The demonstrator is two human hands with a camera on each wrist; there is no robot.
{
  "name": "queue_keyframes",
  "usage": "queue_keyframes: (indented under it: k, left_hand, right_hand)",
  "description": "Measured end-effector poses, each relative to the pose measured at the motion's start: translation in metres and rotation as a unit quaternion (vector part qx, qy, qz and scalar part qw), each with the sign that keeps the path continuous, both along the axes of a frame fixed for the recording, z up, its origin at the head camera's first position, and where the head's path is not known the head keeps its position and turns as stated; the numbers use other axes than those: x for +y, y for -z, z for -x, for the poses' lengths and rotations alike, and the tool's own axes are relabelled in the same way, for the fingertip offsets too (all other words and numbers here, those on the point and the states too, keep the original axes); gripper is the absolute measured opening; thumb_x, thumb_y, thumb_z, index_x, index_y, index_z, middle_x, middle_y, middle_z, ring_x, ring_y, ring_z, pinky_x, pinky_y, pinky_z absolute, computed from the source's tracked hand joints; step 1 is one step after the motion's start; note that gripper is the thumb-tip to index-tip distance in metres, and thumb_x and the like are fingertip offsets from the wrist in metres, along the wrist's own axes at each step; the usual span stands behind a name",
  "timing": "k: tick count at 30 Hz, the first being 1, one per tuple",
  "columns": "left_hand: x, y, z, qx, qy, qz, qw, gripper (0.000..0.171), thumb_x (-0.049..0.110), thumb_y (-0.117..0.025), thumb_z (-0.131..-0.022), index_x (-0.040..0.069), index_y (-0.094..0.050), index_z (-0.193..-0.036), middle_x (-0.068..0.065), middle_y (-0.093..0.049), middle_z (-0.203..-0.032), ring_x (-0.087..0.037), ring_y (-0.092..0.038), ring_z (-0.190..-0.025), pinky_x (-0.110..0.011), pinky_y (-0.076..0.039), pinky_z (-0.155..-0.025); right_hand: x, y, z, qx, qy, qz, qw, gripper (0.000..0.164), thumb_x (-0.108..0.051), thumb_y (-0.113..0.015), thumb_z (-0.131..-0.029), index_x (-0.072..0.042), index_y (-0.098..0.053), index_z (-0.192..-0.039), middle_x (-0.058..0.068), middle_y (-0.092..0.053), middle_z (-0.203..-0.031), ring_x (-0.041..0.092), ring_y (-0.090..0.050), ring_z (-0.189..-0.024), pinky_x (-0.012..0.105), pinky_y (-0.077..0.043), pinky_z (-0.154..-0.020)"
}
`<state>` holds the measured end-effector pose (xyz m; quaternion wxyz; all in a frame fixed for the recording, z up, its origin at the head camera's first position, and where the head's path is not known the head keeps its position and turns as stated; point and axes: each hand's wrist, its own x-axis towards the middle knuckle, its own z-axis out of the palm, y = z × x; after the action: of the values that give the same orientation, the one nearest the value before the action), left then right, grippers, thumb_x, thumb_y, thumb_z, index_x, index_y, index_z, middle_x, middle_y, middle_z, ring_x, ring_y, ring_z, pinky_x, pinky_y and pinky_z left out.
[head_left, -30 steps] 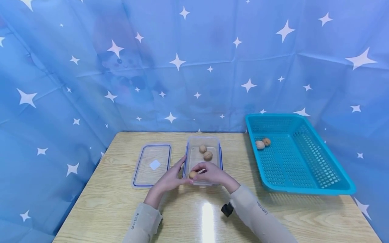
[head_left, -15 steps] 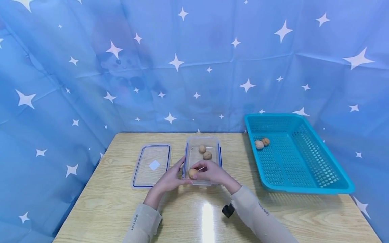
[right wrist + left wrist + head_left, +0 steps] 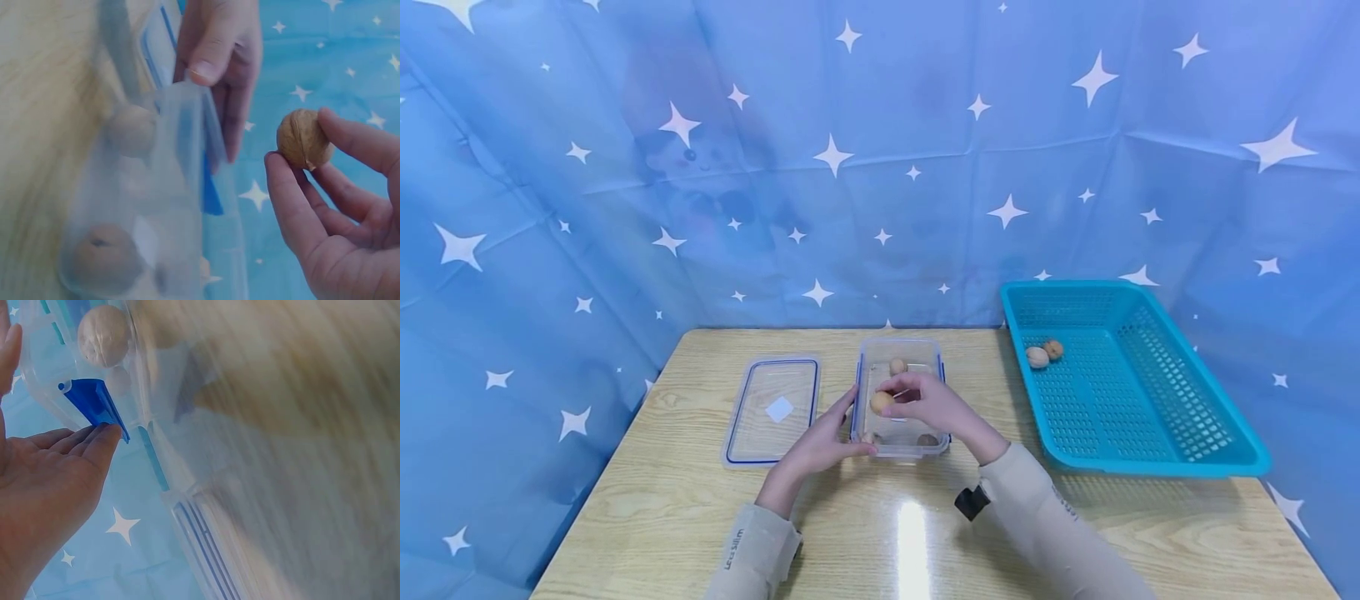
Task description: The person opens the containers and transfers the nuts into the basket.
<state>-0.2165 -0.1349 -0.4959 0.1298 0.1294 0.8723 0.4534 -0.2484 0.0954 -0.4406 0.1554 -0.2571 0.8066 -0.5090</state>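
Observation:
My right hand [image 3: 925, 404] pinches a light-brown walnut [image 3: 882, 403] between thumb and fingertips, over a clear plastic storage box [image 3: 898, 452]. In the right wrist view that walnut [image 3: 304, 139] shows its seam. Inside the box, one walnut [image 3: 898, 367] lies toward the back and another walnut [image 3: 927, 440] at the front right; a third walnut [image 3: 870, 438] is in the front left corner, partly behind my left thumb. My left hand [image 3: 820, 442] rests against the box's left side, its fingers fairly straight. Its fingertips touch a blue latch flap [image 3: 94, 403].
The clear lid [image 3: 760, 458] with a blue seal lies left of the box on the wooden table [image 3: 647, 500]. At the right stands a turquoise basket [image 3: 1142, 468] holding two walnuts [image 3: 1037, 357]. A starry blue curtain [image 3: 880, 167] hangs behind the table.
My right hand has moved up and away from the box's front with the pinched walnut. Walnuts at the front of the box have come into view. The left hand has stayed in place.

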Motion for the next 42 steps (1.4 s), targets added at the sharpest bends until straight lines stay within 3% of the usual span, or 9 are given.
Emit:
queue_keyframes:
  k: [11,15,22,27,30,36,42]
  left_hand:
    - [0.000,-0.001,0.001,0.005,0.003,0.003,1.0000,0.108,0.038,-0.082,-0.081,0.013,-0.014,-0.161,-0.015,-0.019,-0.166,-0.040,-0.026,-0.151,-0.057,-0.026,-0.122]
    - [0.000,-0.001,0.001,-0.001,0.000,0.004,1.0000,0.108,0.037,-0.082,-0.081,0.014,-0.014,-0.161,-0.014,-0.019,-0.167,-0.039,-0.025,-0.151,-0.057,-0.025,-0.122]
    - [0.001,-0.001,-0.001,-0.009,-0.007,-0.001,0.9999,0.107,0.035,-0.082,-0.081,0.016,-0.015,-0.161,-0.012,-0.018,-0.167,-0.038,-0.021,-0.153,-0.058,-0.022,-0.123]
    - [0.000,-0.001,-0.001,-0.009,-0.006,-0.003,0.9999,0.106,0.033,-0.082,-0.082,0.016,-0.015,-0.162,-0.014,-0.018,-0.167,-0.040,-0.026,-0.151,-0.058,-0.024,-0.122]
    - [0.000,0.000,-0.001,-0.007,-0.006,-0.002,1.0000,0.106,0.033,-0.082,-0.082,0.016,-0.014,-0.162,-0.014,-0.018,-0.167,-0.040,-0.028,-0.150,-0.057,-0.026,-0.122]
    - [0.000,0.001,-0.001,-0.008,-0.005,0.002,1.0000,0.106,0.034,-0.082,-0.082,0.017,-0.014,-0.162,-0.014,-0.018,-0.167,-0.040,-0.027,-0.150,-0.058,-0.025,-0.122]
    - [-0.001,0.000,0.000,-0.004,-0.003,0.007,1.0000,0.107,0.038,-0.082,-0.081,0.017,-0.014,-0.162,-0.013,-0.018,-0.167,-0.039,-0.022,-0.152,-0.058,-0.023,-0.123]
  right_hand:
    - [0.021,-0.036,0.012,0.004,0.037,0.004,0.999,0.040,-0.021,-0.068,-0.095,-0.003,-0.062,-0.131,0.018,-0.064,-0.127,0.032,-0.065,-0.111,0.041,-0.057,-0.093]
    - [0.031,-0.047,0.018,0.025,0.051,-0.003,0.998,0.041,-0.021,-0.068,-0.096,-0.003,-0.062,-0.132,0.018,-0.063,-0.130,0.034,-0.064,-0.115,0.046,-0.055,-0.098]
    - [0.050,-0.068,0.028,0.027,0.095,-0.010,0.995,0.041,-0.021,-0.067,-0.096,-0.003,-0.061,-0.133,0.021,-0.061,-0.132,0.036,-0.062,-0.118,0.049,-0.054,-0.099]
    - [0.065,-0.081,0.035,0.028,0.133,-0.012,0.991,0.042,-0.023,-0.066,-0.097,-0.004,-0.060,-0.134,0.020,-0.061,-0.133,0.036,-0.061,-0.119,0.052,-0.052,-0.101]
    - [0.075,-0.087,0.038,0.030,0.158,-0.014,0.987,0.043,-0.027,-0.066,-0.097,-0.007,-0.060,-0.135,0.018,-0.060,-0.134,0.034,-0.061,-0.120,0.051,-0.052,-0.101]
    - [0.094,-0.090,0.045,0.045,0.203,-0.004,0.978,0.048,-0.035,-0.065,-0.097,-0.010,-0.058,-0.138,0.016,-0.060,-0.135,0.028,-0.059,-0.119,0.034,-0.052,-0.094]
    - [0.110,-0.088,0.052,0.064,0.247,-0.005,0.967,0.051,-0.040,-0.065,-0.096,-0.010,-0.058,-0.137,0.015,-0.060,-0.133,0.011,-0.058,-0.108,0.030,-0.050,-0.091]
